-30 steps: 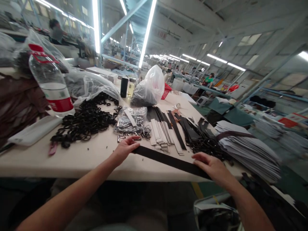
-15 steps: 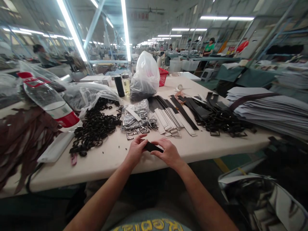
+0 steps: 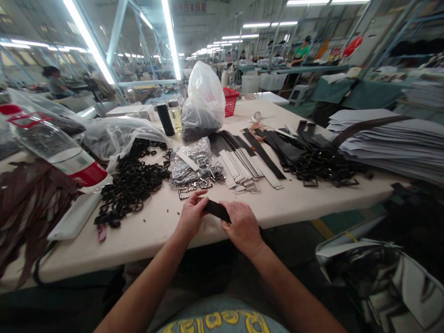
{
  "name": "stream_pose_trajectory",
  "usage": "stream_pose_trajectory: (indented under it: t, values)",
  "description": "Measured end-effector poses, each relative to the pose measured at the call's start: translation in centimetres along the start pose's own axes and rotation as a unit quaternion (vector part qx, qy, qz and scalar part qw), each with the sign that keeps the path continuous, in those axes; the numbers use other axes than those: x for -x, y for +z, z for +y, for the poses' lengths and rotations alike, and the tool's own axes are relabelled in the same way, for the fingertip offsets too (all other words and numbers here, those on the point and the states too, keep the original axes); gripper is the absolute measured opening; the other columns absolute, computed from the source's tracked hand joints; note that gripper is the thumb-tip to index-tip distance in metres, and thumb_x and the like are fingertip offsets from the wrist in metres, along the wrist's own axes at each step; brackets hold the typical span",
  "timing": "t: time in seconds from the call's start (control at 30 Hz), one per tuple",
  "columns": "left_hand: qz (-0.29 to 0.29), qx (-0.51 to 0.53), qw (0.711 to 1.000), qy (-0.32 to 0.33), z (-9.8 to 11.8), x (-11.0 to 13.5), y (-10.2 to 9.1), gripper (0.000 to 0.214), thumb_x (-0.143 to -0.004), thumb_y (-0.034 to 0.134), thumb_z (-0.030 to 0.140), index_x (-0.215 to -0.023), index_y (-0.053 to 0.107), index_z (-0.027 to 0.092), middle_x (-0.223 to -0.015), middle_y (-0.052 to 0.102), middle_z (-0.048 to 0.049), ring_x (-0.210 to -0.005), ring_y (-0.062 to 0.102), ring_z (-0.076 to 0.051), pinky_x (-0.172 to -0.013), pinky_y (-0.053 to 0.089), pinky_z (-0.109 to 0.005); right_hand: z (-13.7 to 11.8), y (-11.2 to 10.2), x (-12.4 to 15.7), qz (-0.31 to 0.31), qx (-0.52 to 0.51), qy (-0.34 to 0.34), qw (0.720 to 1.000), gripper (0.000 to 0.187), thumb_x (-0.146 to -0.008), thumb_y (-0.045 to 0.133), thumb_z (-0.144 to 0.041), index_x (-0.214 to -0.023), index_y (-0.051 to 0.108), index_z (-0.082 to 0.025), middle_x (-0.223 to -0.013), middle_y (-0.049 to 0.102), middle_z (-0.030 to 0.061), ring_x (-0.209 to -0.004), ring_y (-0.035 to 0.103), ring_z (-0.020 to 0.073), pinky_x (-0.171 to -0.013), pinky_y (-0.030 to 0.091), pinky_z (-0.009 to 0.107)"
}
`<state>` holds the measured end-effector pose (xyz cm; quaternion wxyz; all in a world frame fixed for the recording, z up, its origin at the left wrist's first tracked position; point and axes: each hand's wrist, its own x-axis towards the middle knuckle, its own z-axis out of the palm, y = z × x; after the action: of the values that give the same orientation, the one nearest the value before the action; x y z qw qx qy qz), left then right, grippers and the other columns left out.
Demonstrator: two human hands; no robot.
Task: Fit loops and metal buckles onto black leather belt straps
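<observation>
A black strap (image 3: 217, 210) is stretched between my two hands, just above the front edge of the table. My left hand (image 3: 192, 213) pinches its left end between thumb and fingers. Around the right part of it my right hand (image 3: 243, 226) is closed, hiding that stretch. Beyond my left hand lie metal buckles (image 3: 183, 192) at the mouth of a clear plastic bag of buckles (image 3: 193, 163). Past my right hand, flat strips with white and black faces (image 3: 239, 166) lie side by side. Black loops (image 3: 135, 182) are heaped to the left.
Finished-looking black straps with buckles (image 3: 315, 162) lie at the right, beside a stack of white sheets (image 3: 378, 138). A large bottle (image 3: 58, 148) leans at the left. A white plastic bag (image 3: 204, 101) and a red basket (image 3: 230, 101) stand at the back.
My right hand has closed more fully around the strap, its fingers now curled over it. The strap stays between both hands. The camera view has shifted slightly.
</observation>
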<state>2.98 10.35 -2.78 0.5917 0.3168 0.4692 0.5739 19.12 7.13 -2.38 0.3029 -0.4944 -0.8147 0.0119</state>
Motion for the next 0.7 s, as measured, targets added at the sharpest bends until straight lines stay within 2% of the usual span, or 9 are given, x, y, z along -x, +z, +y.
stream_pose_trajectory:
  t: [0.07,0.13,0.2,0.27,0.37,0.43,0.5,0.6,0.7]
  values:
    - [-0.013,0.003,1.0,-0.016,-0.2,0.4,0.3,0.056,-0.058,0.085,0.042,-0.103,0.063,0.017,-0.073,0.055,0.0038,-0.066,0.055,-0.01,-0.059,0.048,-0.02,0.1,-2.6,-0.7,-0.015,0.025,-0.013,0.999,0.043,-0.075,0.063,-0.005,-0.116,0.059,-0.018,-0.098,0.068,0.0087,-0.093,0.06,0.0282,-0.096,0.041,0.045]
    - [-0.024,0.022,0.999,-0.037,-0.5,0.9,1.0,0.056,-0.058,0.085,0.042,-0.104,0.063,0.018,-0.076,0.056,0.0029,-0.069,0.057,-0.011,-0.058,0.049,-0.02,0.1,-5.4,-1.5,-0.006,0.074,-0.03,0.997,0.034,-0.081,0.06,-0.006,-0.113,0.061,-0.019,-0.097,0.068,0.0083,-0.091,0.06,0.0272,-0.101,0.037,0.048]
    - [-0.027,0.05,0.997,-0.056,-0.8,1.2,1.9,0.056,-0.058,0.086,0.042,-0.104,0.063,0.019,-0.08,0.058,0.0018,-0.071,0.059,-0.011,-0.059,0.05,-0.02,0.3,-7.6,-2.2,0.035,0.116,-0.054,0.991,0.026,-0.091,0.053,-0.008,-0.113,0.062,-0.019,-0.1,0.069,0.0075,-0.091,0.06,0.025,-0.11,0.027,0.05]
    - [-0.029,0.068,0.995,-0.062,-1.0,1.2,2.7,0.057,-0.057,0.086,0.041,-0.104,0.062,0.018,-0.082,0.06,0.0007,-0.07,0.06,-0.012,-0.06,0.052,-0.022,1.2,-8.4,-2.9,0.079,0.13,-0.077,0.985,0.026,-0.098,0.045,-0.01,-0.115,0.062,-0.021,-0.108,0.069,0.0061,-0.099,0.059,0.0232,-0.116,0.017,0.051]
    - [-0.023,0.068,0.997,-0.034,-1.0,0.7,3.5,0.056,-0.057,0.086,0.042,-0.101,0.062,0.017,-0.079,0.06,0.0013,-0.068,0.06,-0.011,-0.061,0.053,-0.023,3.9,-7.1,-3.3,0.081,0.121,-0.055,0.988,0.032,-0.098,0.043,-0.008,-0.121,0.061,-0.021,-0.125,0.064,0.0084,-0.118,0.053,0.0247,-0.118,0.007,0.055]
    - [-0.017,0.051,0.999,-0.008,-1.1,0.3,3.6,0.055,-0.056,0.086,0.043,-0.098,0.062,0.016,-0.075,0.06,0.002,-0.067,0.06,-0.011,-0.061,0.053,-0.024,5.8,-5.3,-3.2,0.031,0.08,-0.024,0.996,0.035,-0.094,0.051,-0.007,-0.126,0.059,-0.017,-0.132,0.059,0.0132,-0.125,0.049,0.0291,-0.115,0.01,0.059]
    - [-0.022,0.031,0.999,0.011,-1.2,-0.1,3.4,0.053,-0.057,0.085,0.043,-0.095,0.062,0.016,-0.073,0.061,0.0018,-0.067,0.06,-0.012,-0.061,0.054,-0.024,7.0,-3.7,-2.8,-0.025,0.021,-0.026,0.999,0.044,-0.088,0.065,-0.014,-0.131,0.056,-0.016,-0.136,0.057,0.0149,-0.128,0.048,0.0319,-0.113,0.018,0.059]
    - [-0.036,0.007,0.999,0.028,-1.4,-0.4,2.9,0.05,-0.059,0.084,0.043,-0.095,0.062,0.016,-0.072,0.062,0.0017,-0.066,0.06,-0.012,-0.062,0.053,-0.024,7.4,-2.1,-2.5,-0.05,-0.051,-0.055,0.996,0.058,-0.078,0.082,-0.027,-0.13,0.057,-0.02,-0.131,0.062,0.0103,-0.124,0.053,0.0295,-0.113,0.024,0.054]
    - [-0.031,-0.008,0.999,0.036,-1.4,-0.6,2.4,0.047,-0.061,0.082,0.043,-0.095,0.063,0.016,-0.073,0.062,0.0016,-0.067,0.06,-0.012,-0.063,0.052,-0.024,7.0,-1.3,-2.9,-0.029,-0.102,-0.052,0.993,0.049,-0.077,0.085,-0.029,-0.121,0.064,-0.022,-0.119,0.068,0.0071,-0.113,0.06,0.0264,-0.113,0.024,0.052]
